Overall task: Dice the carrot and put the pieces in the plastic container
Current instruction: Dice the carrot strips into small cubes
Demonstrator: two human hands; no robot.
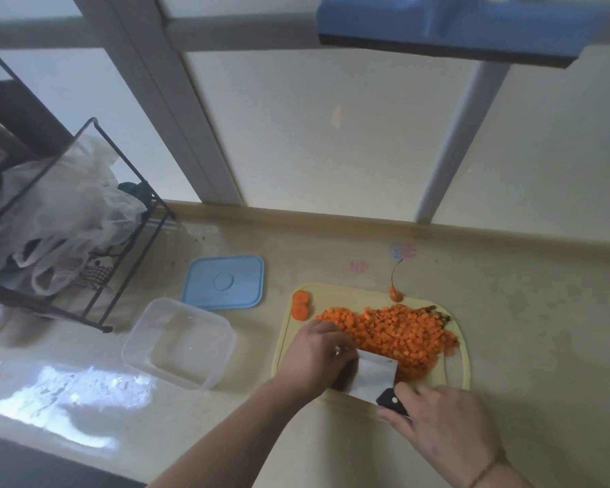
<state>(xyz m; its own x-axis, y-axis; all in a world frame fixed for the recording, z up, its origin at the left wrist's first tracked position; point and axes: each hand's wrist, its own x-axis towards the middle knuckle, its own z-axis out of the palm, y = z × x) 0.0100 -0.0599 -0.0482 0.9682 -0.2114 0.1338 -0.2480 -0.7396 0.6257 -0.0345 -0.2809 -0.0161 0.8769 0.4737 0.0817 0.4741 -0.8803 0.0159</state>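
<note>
A: Your fingers first. In the head view, your right hand has its fingers curled round the black handle of the broad steel cleaver, whose blade lies tilted low on the pale yellow plastic cutting board. Your left hand cups at the blade's far edge, fingers bent against the heap; whether they pinch anything I cannot tell.

B: And the carrot?

A: The pile of small orange carrot dice covers the middle of the board, touching the blade. Two round carrot slices lie uncut at the board's left corner, and a stem end at the top edge. The clear square plastic container stands empty, just left of the board, its blue lid behind it.

B: What could go wrong?

A: Likely you'll scoop dice onto the blade. Overload it or tip it over the gap and dice scatter on the counter; your left fingertips also sit close to the edge.
</note>
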